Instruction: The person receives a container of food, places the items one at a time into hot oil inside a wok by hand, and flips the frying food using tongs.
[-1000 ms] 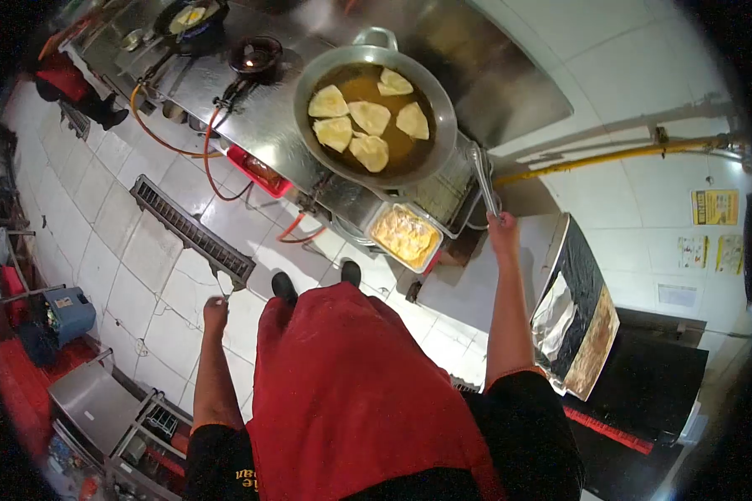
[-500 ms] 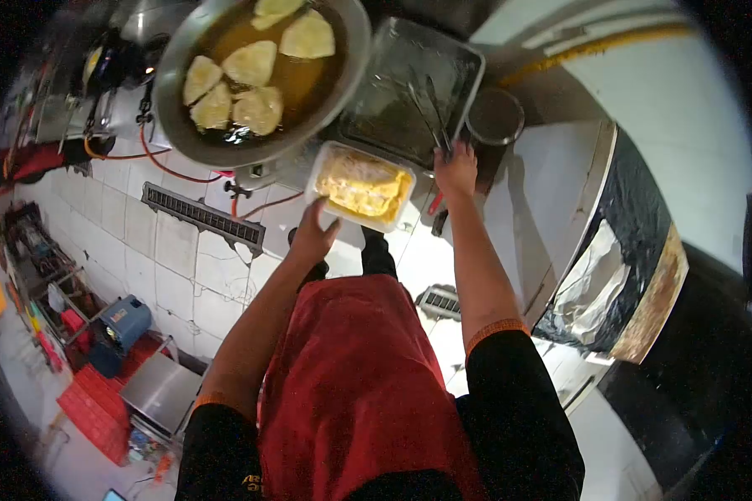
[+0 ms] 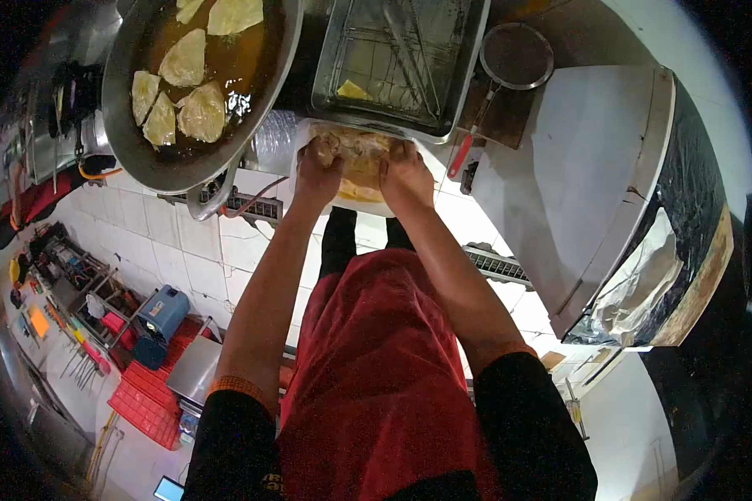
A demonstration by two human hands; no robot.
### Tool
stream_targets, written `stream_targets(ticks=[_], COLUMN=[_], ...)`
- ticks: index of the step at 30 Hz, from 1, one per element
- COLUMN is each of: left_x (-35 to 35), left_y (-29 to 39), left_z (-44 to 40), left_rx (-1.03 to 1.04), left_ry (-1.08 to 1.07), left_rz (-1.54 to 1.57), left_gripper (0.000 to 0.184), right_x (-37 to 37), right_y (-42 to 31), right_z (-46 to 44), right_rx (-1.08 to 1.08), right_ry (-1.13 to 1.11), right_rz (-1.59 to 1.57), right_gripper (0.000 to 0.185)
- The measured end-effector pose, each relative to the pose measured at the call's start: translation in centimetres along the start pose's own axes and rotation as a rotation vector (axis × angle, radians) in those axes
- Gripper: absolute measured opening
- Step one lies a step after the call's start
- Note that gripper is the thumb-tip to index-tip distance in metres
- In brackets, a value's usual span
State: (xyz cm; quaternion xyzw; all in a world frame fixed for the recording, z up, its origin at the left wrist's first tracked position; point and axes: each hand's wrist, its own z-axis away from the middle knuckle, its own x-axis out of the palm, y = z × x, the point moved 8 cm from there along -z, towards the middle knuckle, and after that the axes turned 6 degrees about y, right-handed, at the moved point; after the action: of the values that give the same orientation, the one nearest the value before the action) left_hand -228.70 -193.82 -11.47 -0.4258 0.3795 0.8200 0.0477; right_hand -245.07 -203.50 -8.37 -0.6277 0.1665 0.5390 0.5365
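A white plastic tub (image 3: 307,134) of folded, pale yellow food pieces (image 3: 359,171) stands just below the metal tray. My left hand (image 3: 317,171) reaches into the tub's left side, fingers curled around some of the food. On the right side, my right hand (image 3: 407,177) has its fingers bent down onto the same food; the fingertips are partly hidden. Metal tongs (image 3: 409,54) lie in the rectangular metal tray (image 3: 319,79), whose wire rack also carries a small yellow scrap (image 3: 353,90).
At upper left, a large pan (image 3: 119,125) of oil holds several pale yellow pieces (image 3: 184,58). A red-handled strainer (image 3: 516,57) lies right of the tray, near a white cabinet top (image 3: 585,142). A person's red clothing (image 3: 38,188) shows at far left.
My right hand has let go of the tongs, now lying in the tray, and moved left into the tub. My left hand has gone from the tub's edge into its food. The view has shifted.
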Motion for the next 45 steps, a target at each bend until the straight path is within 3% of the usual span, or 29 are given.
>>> stream_targets(ticks=[2,6,8,11,21,23,26,28,30,31,32,35,36,37,38,39,40,42,43,45], left_x=[-0.9,-0.4,-0.7,0.5,1.2,0.7,1.2,2.1,3.3,3.1,3.5,5.1,4.5,3.4,2.8,3.6,2.8,1.1,2.0,2.0], left_y=[0.6,-1.1,0.6,-0.9,-0.8,-0.4,-1.8,-3.0,-6.3,-6.5,-6.7,-8.7,-6.8,-4.2,-3.0,-2.3,-0.7,2.6,0.7,0.1], left_z=[0.5,-0.2,-0.3,-1.0,-1.3,-1.0,-1.5,-1.8,-2.9,-3.2,-3.6,-5.0,-4.3,-3.1,-2.4,-2.4,-1.4,-0.1,-0.6,-0.5], left_rx=[-0.034,-0.071,-0.010,0.072,0.041,0.134,0.101,0.215,-0.048,-0.010,0.014,0.037,0.055,-0.056,-0.172,-0.165,-0.157,-0.189,-0.489,-0.525], left_ry=[0.049,0.059,-0.057,-0.063,-0.087,0.001,-0.075,-0.037,-0.065,0.003,-0.014,-0.118,-0.142,-0.164,-0.181,-0.389,-0.402,-0.366,-0.311,-0.255], left_rz=[-0.091,-0.102,-0.092,-0.106,-0.124,-0.117,-0.105,-0.066,0.180,0.123,0.102,0.387,0.364,0.455,0.545,0.601,0.581,0.780,0.744,0.685], left_gripper=[0.067,0.071,0.072,0.073,0.079,0.078,0.073,0.074,0.075,0.074,0.074,0.032,0.032,0.027,0.022,0.027,0.027,0.037,0.037,0.036], right_x=[-0.7,-0.7,-0.9,-1.1,-1.4,-0.8,-0.4,0.2,0.4,0.4,0.3,4.0,5.7,5.1,4.4,4.7,5.3,4.9,5.3,5.6], right_y=[-0.1,-0.9,-1.1,-1.4,-0.8,0.1,-0.3,-0.7,-0.8,-0.6,-0.1,1.1,1.3,0.8,0.9,0.9,0.8,0.8,0.9,0.9], right_z=[0.4,0.8,1.0,0.9,1.6,3.0,4.6,5.0,5.2,5.4,5.8,8.8,9.7,10.0,9.7,9.2,9.0,8.4,8.6,9.0], right_rx=[0.062,-0.059,-0.043,-0.062,-0.093,0.146,0.260,0.288,0.301,0.326,0.401,0.696,0.794,0.944,0.962,1.011,1.055,1.069,1.102,1.136], right_ry=[-0.086,0.059,0.092,0.106,0.097,-0.029,-0.018,0.026,0.152,0.166,0.229,0.396,0.423,0.408,0.428,0.363,0.295,0.371,0.376,0.388], right_rz=[-0.048,-0.009,0.016,0.012,-0.040,-0.168,-0.182,-0.302,-0.239,-0.252,-0.535,-1.170,-1.344,-1.447,-1.460,-1.531,-1.605,-1.680,-1.652,-1.627], right_gripper=[0.038,0.036,0.037,0.040,0.042,0.050,0.060,0.062,0.059,0.059,0.059,0.056,0.055,0.048,0.048,0.050,0.052,0.052,0.052,0.051])
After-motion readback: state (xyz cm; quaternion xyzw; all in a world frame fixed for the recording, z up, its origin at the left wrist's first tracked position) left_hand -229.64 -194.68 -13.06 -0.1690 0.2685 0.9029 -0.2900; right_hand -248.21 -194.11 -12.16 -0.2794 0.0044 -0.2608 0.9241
